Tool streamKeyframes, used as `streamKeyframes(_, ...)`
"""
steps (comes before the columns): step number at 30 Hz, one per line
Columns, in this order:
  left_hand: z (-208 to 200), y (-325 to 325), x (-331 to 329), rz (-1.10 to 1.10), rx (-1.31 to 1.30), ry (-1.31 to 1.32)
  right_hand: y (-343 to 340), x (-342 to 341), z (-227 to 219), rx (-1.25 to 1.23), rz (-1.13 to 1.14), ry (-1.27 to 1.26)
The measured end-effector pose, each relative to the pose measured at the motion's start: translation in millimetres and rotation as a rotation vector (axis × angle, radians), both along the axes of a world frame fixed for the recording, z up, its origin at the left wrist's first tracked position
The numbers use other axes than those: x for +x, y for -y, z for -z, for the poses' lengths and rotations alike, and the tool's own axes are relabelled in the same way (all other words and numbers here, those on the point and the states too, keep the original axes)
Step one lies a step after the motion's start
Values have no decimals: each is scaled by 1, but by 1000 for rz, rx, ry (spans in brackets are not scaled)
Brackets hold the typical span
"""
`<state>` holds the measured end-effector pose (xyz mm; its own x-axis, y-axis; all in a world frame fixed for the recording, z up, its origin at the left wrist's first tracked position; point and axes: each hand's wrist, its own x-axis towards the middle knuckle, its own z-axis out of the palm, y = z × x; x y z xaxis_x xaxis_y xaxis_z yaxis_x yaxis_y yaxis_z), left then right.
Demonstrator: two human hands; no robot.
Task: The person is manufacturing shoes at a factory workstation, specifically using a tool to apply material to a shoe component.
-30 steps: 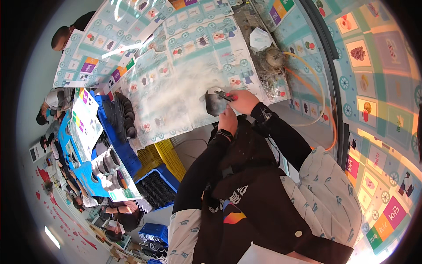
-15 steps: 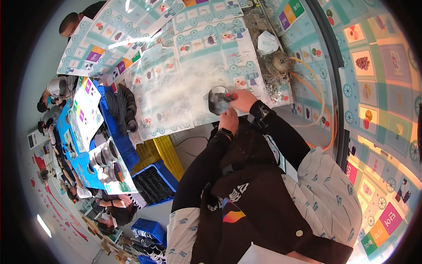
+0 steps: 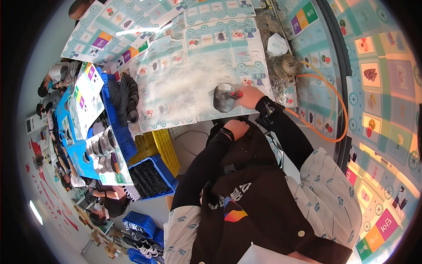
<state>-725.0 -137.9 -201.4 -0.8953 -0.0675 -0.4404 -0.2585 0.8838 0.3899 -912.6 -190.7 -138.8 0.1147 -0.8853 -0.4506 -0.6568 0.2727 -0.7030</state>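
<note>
At the near edge of the paper-covered table (image 3: 162, 92) lies a dark, rounded, cup-like piece (image 3: 224, 97) with a paler top; its kind is unclear. My right hand (image 3: 250, 97) is closed round a small tool with a red and black handle (image 3: 237, 94) at the right side of that piece. The tool's working end cannot be made out. My left hand (image 3: 238, 128) rests low over my dark apron (image 3: 246, 189), below the table edge and apart from the dark piece. Its fingers are bent and partly hidden, so their grip does not show.
Black shoe soles (image 3: 128, 94) fill a blue crate (image 3: 110, 105) on the left, with another blue crate (image 3: 173, 182) beside a yellow one (image 3: 165, 152). An orange hose (image 3: 345, 121) loops on the right near a dusty round machine part (image 3: 289, 66). People work far left.
My left hand has left the dark piece and dropped toward my lap. My right hand stays at the piece with the red-handled tool. The whole view has shifted slightly.
</note>
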Motion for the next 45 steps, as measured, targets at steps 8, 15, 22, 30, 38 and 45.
streamKeyframes(8,-35,31,63,-551,389,-183,-12,1,2,25,-9,39)
streamKeyframes(15,-53,51,151,-920,521,25,-25,-1,3,-18,88,120)
streamKeyframes(22,-56,48,211,-1321,619,-231,-26,4,-2,-80,165,143)
streamKeyframes(30,-69,48,217,-1397,502,-242,-16,7,-5,3,40,75)
streamKeyframes(38,-51,43,214,-1423,496,-295,-15,4,1,28,-126,21)
streamKeyframes(45,-50,43,204,-1472,513,-327,-16,5,4,0,-64,58)
